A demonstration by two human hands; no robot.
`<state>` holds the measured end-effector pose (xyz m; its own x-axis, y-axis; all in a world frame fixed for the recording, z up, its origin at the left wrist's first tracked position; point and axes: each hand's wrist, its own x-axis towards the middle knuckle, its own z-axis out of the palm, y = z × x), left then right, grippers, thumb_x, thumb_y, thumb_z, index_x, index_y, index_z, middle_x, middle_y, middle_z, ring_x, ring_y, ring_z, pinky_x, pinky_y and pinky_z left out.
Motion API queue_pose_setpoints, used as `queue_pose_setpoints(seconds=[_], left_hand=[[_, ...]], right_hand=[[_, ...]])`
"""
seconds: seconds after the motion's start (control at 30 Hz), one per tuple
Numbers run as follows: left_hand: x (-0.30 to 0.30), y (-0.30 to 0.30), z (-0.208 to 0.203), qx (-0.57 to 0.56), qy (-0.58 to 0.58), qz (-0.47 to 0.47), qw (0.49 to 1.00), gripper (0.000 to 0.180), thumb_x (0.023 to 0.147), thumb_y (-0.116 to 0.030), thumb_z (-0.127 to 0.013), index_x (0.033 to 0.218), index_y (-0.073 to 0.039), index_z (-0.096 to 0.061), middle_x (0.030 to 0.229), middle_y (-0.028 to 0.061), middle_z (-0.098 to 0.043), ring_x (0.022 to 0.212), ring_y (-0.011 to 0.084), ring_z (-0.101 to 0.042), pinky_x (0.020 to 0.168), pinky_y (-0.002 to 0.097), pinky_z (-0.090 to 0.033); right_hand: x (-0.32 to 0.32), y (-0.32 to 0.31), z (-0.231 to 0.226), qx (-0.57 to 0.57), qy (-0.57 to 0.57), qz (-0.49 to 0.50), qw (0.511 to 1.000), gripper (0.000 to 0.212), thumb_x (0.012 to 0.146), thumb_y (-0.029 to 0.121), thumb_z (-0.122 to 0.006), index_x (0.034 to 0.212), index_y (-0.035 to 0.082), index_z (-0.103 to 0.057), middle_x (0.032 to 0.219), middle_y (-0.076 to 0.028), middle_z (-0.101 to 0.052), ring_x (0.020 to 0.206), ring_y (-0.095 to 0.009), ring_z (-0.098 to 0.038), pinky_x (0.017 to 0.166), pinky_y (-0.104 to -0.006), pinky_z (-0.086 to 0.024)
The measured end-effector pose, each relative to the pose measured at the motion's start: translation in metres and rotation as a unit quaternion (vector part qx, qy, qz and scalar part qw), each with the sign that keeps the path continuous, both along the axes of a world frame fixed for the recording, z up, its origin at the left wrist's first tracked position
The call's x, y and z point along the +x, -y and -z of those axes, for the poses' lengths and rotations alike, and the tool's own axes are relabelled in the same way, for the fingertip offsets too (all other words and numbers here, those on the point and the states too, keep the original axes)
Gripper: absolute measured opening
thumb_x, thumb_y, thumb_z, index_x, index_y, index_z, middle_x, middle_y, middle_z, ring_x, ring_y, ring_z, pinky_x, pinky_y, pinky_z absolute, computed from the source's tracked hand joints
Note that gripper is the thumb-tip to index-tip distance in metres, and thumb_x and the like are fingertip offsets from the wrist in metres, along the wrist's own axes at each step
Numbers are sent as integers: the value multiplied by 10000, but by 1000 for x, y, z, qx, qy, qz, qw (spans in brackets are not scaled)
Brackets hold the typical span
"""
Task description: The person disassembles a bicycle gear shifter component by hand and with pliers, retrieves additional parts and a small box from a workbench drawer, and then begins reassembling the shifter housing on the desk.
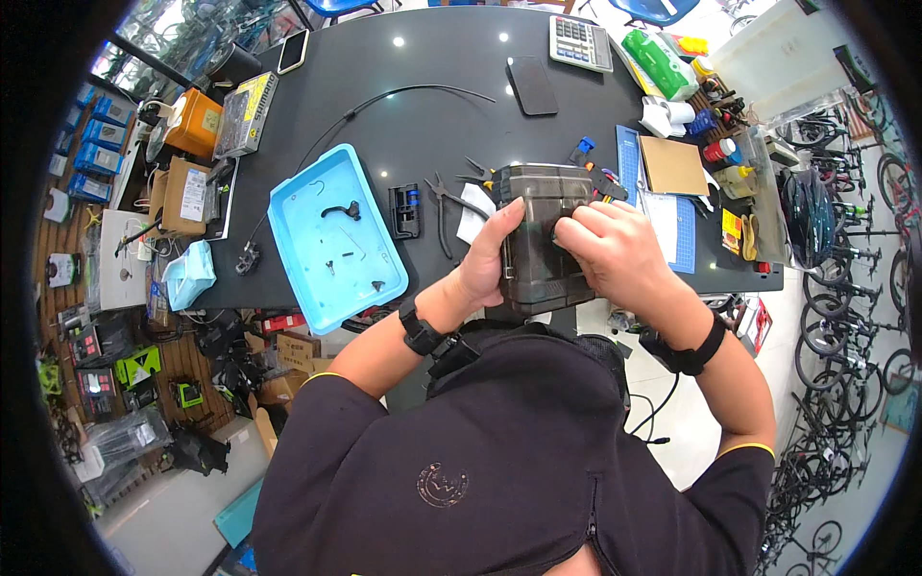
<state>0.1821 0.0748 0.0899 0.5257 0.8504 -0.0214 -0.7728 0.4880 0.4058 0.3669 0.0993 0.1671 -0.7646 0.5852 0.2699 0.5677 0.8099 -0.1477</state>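
A smoky, see-through plastic case (540, 252) is held at the near edge of the dark table, its inside too dim to make out. My left hand (485, 254) grips its left side, thumb along the upper face. Curled fingers of my right hand (615, 248) press on the case's right part; their tips are partly hidden. To the left lies a blue tray (309, 259) with a black lever part (342, 210) and several small metal pieces in it. Between tray and case are dark-handled pliers (443, 213) and a black tool holder (404, 211) with blue parts.
A black cable (423, 87) curves across the table behind the tray. A dark flat phone-like slab (532, 85) and a calculator (580, 43) lie farther back. At right are a blue cutting mat (683, 235), a brown cardboard piece (674, 165) and several bottles. Boxes crowd the left edge.
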Motion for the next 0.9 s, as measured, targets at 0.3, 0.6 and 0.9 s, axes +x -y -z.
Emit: queue_pose_setpoints(seconds=[0.3,0.6,0.9], left_hand=[[-10,-19,-1,-105,51,206,972,520,1021,-481,-402,1328,-78,-524,1168,134,-666,996,227,-695,894,411,-588],[-7,-20,-5,-26,20,150,988,717,982,-593,-422,1403,-14,-447,1284,209,-596,1124,347,-641,967,471,-531],[13,-46,7,-99,-163,-31,981,625,993,-568,-442,1305,-35,-541,1218,131,-637,1061,207,-660,917,364,-553]], right_hand=[[8,-24,-25,148,59,-280,947,195,745,172,-620,912,137,-524,787,-4,-445,743,-163,-512,622,-306,-407],[22,-13,-15,-189,-177,181,949,716,825,371,-777,1295,-34,-421,1079,-181,-563,978,-303,-602,854,-406,-497],[6,-24,42,-663,-360,259,603,723,904,384,-717,1386,-38,-380,1193,-147,-588,1002,-183,-634,746,-361,-581]])
